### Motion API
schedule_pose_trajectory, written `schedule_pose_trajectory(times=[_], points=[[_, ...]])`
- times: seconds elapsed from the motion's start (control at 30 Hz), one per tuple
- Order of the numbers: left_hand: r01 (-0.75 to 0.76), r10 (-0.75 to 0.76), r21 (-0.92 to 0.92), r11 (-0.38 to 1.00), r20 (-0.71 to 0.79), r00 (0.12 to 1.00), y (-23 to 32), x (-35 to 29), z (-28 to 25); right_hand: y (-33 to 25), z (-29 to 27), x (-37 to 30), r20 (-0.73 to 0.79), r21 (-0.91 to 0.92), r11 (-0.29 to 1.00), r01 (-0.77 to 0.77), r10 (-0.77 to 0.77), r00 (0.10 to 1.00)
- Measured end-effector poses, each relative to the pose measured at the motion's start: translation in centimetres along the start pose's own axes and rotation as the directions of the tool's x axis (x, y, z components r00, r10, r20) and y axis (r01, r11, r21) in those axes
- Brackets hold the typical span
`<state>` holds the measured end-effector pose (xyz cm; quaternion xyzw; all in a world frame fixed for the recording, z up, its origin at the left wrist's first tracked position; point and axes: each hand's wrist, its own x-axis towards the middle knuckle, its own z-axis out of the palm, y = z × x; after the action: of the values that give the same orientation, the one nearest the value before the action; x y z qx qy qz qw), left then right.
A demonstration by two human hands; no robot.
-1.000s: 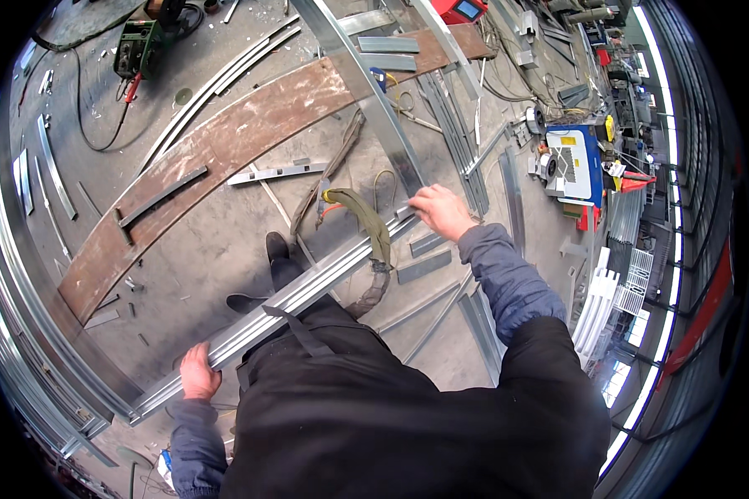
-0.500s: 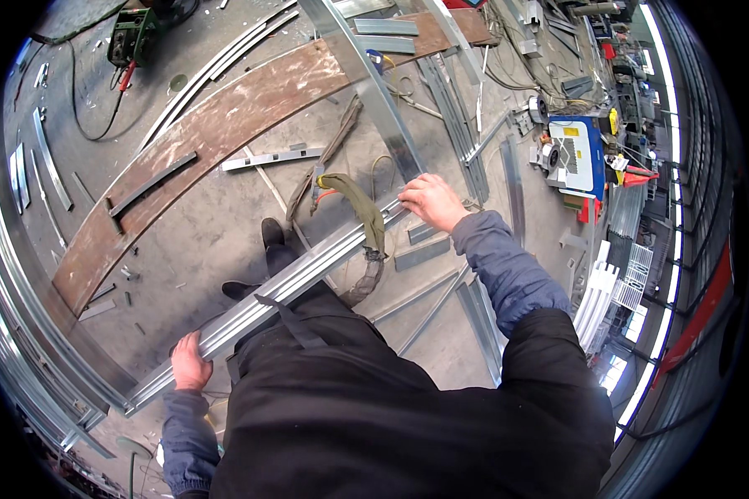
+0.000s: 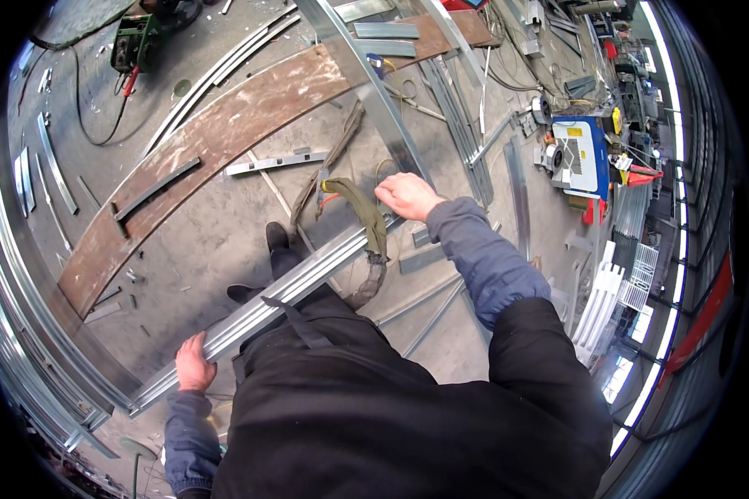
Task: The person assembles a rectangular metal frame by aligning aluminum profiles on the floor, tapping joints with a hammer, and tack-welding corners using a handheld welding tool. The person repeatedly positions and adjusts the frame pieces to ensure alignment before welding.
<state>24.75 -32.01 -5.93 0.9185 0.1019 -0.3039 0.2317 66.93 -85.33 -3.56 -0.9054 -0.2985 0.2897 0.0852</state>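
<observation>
Steel is what I have in both hands: a long galvanised steel profile point(image 3: 308, 279) carried crosswise in front of my body, running from low on my left up toward my right. My left hand point(image 3: 194, 364) is wrapped around it close to the near end, fingers curled over the top edge. My right hand point(image 3: 406, 196) is closed down at the far end, where an olive-green lifting sling point(image 3: 364, 218) loops over the profile and hangs below it; whether my fingers hold the metal, the strap or both, I cannot tell.

My worries from here:

- My left grip sits almost at the tip of the profile. If it slides, that end drops toward my boots point(image 3: 276, 246), which are right beneath.
- The sling's loose tail dangles under the load. It could snag on my leg or on the scrap strips lying on the concrete floor point(image 3: 208, 241) and jerk the piece sideways.
- The floor is littered with offcuts and a cable, and the rusty curved steel plate point(image 3: 216, 137) lies just ahead. A step taken while looking at the load could mean a trip.
- Thin sheet edges on bare skin may cut if the profile twists in my grip.
</observation>
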Motion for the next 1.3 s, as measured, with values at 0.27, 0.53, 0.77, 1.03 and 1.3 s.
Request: schedule_pose_trajectory(times=[0.27, 0.53, 0.77, 1.03, 1.3], points=[[-0.018, 0.018, -0.008, 1.0, -0.002, 1.0, 0.5, 0.1, -0.7, 0.2, 2.5, 0.6, 0.132, -0.095, 0.994, -0.046, 0.059, 0.989], [0.012, -0.012, -0.003, 1.0, 0.024, 1.0, 0.6, 0.1, -0.6, -0.6, 2.0, 0.5, 0.123, -0.141, 0.981, -0.134, 0.152, 0.981], [-0.01, 0.009, -0.01, 1.0, -0.026, 1.0, 0.8, 0.0, -0.4, -1.2, 2.1, 0.5, 0.102, -0.138, 0.978, -0.156, 0.171, 0.98], [-0.034, 0.033, -0.017, 0.999, -0.032, 0.999, -1.7, 0.0, 1.5, -0.9, 1.7, 0.9, 0.093, -0.167, 0.973, -0.161, 0.178, 0.98], [-0.065, 0.064, -0.021, 0.998, -0.05, 0.997, -1.0, -0.1, 1.1, -0.8, 2.1, 1.0, 0.161, -0.175, 0.977, -0.122, 0.151, 0.975]])
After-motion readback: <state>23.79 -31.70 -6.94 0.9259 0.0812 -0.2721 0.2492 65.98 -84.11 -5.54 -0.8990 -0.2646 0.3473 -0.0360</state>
